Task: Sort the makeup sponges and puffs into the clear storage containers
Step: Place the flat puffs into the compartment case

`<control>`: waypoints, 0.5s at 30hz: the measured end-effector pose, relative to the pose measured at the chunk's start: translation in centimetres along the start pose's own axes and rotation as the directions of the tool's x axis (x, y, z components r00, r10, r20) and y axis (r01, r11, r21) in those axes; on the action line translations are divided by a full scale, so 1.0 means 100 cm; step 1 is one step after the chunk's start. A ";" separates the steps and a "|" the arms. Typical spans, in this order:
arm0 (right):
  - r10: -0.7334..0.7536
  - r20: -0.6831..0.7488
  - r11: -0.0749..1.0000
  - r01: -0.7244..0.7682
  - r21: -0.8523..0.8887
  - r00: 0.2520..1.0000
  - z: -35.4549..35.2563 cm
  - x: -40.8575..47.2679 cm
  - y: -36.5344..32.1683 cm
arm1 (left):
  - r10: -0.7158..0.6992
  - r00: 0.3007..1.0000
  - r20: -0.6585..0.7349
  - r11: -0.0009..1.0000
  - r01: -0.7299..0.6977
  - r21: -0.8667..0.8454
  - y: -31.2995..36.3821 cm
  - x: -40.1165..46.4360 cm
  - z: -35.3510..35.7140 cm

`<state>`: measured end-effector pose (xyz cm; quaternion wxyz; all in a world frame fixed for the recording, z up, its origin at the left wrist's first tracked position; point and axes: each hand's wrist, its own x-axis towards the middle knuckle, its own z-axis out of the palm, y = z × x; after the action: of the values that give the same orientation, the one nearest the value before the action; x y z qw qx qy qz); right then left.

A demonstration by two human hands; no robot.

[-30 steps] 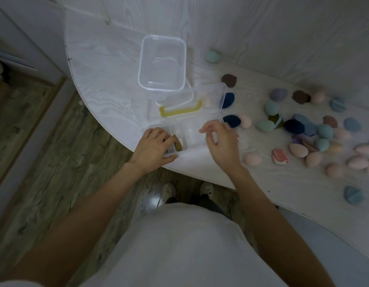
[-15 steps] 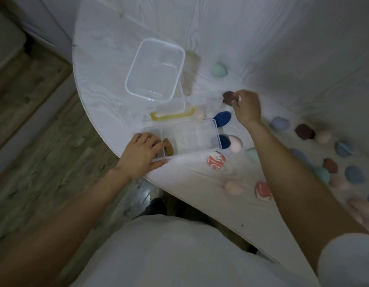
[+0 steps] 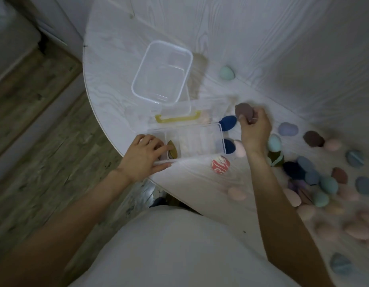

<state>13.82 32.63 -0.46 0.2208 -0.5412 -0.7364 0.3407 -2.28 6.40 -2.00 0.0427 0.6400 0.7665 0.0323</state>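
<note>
My right hand pinches a brown sponge and holds it just above the table, right of the clear divided box. At the box's left end my left hand rests, fingers over the first compartment and thumb along the near wall. An olive-brown sponge stands in that compartment. A taller clear container stands behind the box. Two dark blue sponges lie by the box's right end. Several sponges in pink, teal, blue and brown are scattered at the right.
A lid with a yellow handle lies between the two containers. A red and white marbled sponge sits near the front edge of the white table. A mint sponge lies alone further back. Wooden floor lies to the left.
My right hand left the divided box, reached right and back to the brown sponge, took hold of it and lifted it. My left hand stayed at the box's left end.
</note>
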 end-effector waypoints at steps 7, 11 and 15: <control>0.056 0.146 0.971 -0.088 0.222 0.988 0.007 -0.112 -0.032 | 0.029 0.999 -0.040 0.997 -0.031 -0.065 -0.014 -0.006 -0.010; -0.056 0.182 0.977 0.016 0.214 0.982 0.029 -0.146 -0.061 | 0.110 0.993 -0.048 0.993 -0.111 -0.030 -0.029 -0.012 -0.007; -0.166 0.192 0.984 0.152 0.090 0.967 0.058 -0.162 -0.078 | 0.175 0.984 -0.025 0.984 -0.176 -0.010 -0.039 -0.016 -0.005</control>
<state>9.81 14.36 2.12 0.1928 -0.4351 -0.7826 0.4013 -5.88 4.14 -1.87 0.0343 0.7043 0.7074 0.0485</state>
